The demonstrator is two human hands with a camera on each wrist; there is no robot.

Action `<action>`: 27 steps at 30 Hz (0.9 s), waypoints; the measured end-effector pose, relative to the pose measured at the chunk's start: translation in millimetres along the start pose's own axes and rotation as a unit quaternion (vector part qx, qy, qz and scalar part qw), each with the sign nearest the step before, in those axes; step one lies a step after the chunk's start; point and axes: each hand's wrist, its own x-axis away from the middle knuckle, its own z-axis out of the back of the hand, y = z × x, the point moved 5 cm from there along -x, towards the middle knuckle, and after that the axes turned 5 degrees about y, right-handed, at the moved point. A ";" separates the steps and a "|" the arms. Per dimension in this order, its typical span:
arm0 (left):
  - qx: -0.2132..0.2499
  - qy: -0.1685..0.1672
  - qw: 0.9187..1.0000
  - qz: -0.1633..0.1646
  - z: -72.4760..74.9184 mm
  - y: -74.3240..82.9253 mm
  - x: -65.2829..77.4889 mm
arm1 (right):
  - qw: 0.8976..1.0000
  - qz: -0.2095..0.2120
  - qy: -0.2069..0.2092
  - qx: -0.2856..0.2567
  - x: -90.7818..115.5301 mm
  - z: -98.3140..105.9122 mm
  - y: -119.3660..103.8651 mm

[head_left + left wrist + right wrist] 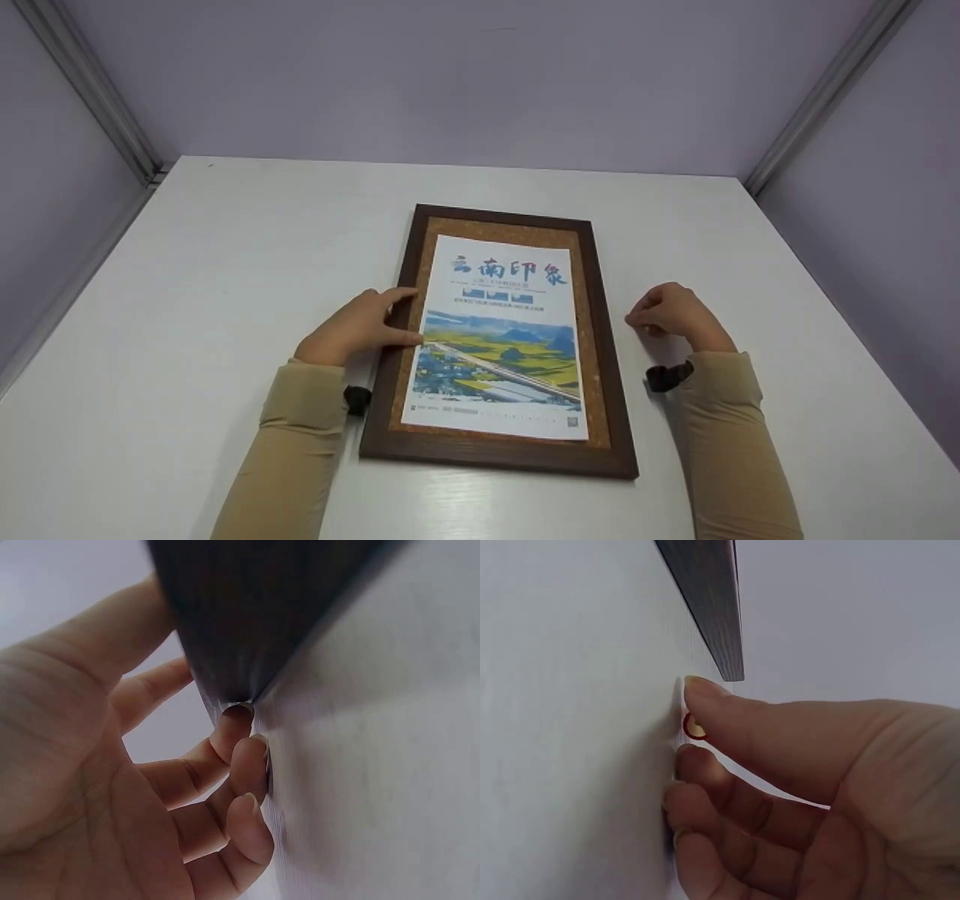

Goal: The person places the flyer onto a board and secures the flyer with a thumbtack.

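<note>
A white poster point(496, 360) with a landscape print and large characters lies on a cork board point(596, 382) in a dark brown wooden frame point(495, 454). At the frame's left side my left hand point(364, 326) rests with thumb and index finger stretched over the edge. The thumb tip touches the poster's left edge; in the left wrist view the other fingers bend loosely beside the frame. Right of the frame, apart from it, my right hand point(679, 311) pinches a small round thumbtack point(695, 726) with a red rim and brass-coloured middle, partly hidden by the thumb.
The board lies slightly turned on a white table point(225, 300). Pale lilac panels point(480, 82) stand behind and at both sides, with metal posts point(832, 97) at the corners. Each wrist carries a small black camera point(667, 376).
</note>
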 end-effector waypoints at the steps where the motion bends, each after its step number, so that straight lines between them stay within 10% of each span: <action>1: 0.000 0.001 1.000 0.000 0.0 -0.2 -0.3 | 1.000 0.002 0.004 -0.004 0.3 0.5 -0.4; 27: 0.001 0.001 1.000 0.002 -0.7 -3.5 -2.1 | 0.999 0.024 0.002 -0.022 0.5 0.9 -9.2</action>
